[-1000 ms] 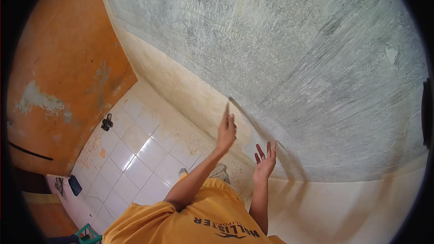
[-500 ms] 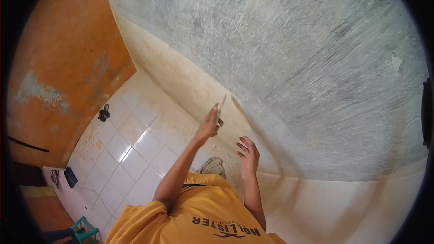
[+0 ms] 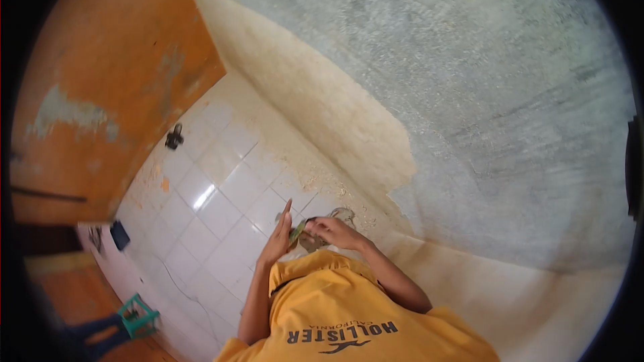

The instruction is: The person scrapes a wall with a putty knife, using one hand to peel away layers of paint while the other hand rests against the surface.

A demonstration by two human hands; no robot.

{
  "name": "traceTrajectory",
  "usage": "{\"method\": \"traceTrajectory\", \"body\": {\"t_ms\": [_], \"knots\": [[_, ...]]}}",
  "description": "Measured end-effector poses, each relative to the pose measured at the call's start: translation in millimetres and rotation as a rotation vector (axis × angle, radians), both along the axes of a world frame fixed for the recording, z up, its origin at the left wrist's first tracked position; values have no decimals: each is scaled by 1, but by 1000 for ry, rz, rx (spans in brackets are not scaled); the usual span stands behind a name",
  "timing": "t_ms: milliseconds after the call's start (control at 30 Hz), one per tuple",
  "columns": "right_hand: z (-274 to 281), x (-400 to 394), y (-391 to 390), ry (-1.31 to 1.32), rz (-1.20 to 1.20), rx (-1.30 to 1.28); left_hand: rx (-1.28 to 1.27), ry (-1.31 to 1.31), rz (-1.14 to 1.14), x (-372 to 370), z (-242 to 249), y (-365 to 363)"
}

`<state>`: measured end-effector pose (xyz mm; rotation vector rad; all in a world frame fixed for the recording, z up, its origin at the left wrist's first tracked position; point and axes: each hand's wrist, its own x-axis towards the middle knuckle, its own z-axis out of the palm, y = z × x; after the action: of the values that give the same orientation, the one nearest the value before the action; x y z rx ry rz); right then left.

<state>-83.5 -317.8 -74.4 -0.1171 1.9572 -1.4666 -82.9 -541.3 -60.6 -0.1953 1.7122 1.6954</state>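
Note:
In front of my waist, my left hand (image 3: 278, 236) holds a small green-handled tool (image 3: 297, 233) against its palm, with the fingers pointing up and away from me. From the other side my right hand (image 3: 333, 231) meets it, its fingers bent and pinched at the tool's upper end, near a dark part. The tool's blade cannot be made out here. Both hands are close together, away from the grey scraped wall (image 3: 510, 114) and its remaining cream coating (image 3: 322, 87).
Flakes lie on the tiled floor (image 3: 208, 241) along the wall's foot. A black object (image 3: 174, 137) sits near the orange wall (image 3: 134, 40). At the lower left are a green stool (image 3: 139, 316), a person's legs (image 3: 100, 335) and a dark flat item (image 3: 120, 235).
My left hand has drawn the tool back from the wall toward my waist. My right hand, open before, has moved left and closed at the tool. The view has shifted.

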Motion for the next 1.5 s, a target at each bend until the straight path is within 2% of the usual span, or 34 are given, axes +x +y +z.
{"method": "traceTrajectory", "body": {"t_ms": [67,100,200,233,333,467,500,533,700,800,900,1000,1133,1200,1267,1367,1467,1500], "knots": [[12,-24,-28,-60,214,51,39,-20,35,-2,7,-17],[21,-28,-44,4,140,36,39,-10,62,-6,5,-26],[-8,-47,-93,67,21,-51,-62,114,85,-33,16,-49],[-7,-57,-106,-8,1,-42,-80,147,57,-44,9,-63],[0,-78,-144,88,-197,-152,-145,203,19,-83,15,-92],[-22,-91,-185,136,-732,-715,-132,283,-159,-130,30,-103],[-14,-93,-182,71,-857,-824,-121,302,-213,-139,28,-100],[-7,-98,-173,30,-947,-828,-108,320,-264,-148,26,-98],[-6,-99,-96,214,-1349,-672,-101,315,-497,-183,11,-72],[-6,-86,-56,193,-1632,-655,-84,387,-509,-192,2,-52],[-10,-80,-31,147,-1870,-667,-87,391,-466,-199,17,-41],[-24,-94,-20,229,-1974,-584,48,231,-334,-212,8,-44],[1,-119,-23,312,-1972,-532,-2,177,-262,-238,-17,-52],[2,-134,-21,417,-2035,-545,50,159,-258,-257,-22,-57],[-1,-151,-30,463,-2123,-636,75,123,-293,-290,-22,-67],[-13,-184,-43,456,-2356,-679,62,233,-430,-349,-21,-83],[11,-223,-61,398,-2410,-814,76,280,-502,-401,-9,-107],[20,-237,-61,484,-2410,-770,62,286,-536,-420,-2,-116]]}}
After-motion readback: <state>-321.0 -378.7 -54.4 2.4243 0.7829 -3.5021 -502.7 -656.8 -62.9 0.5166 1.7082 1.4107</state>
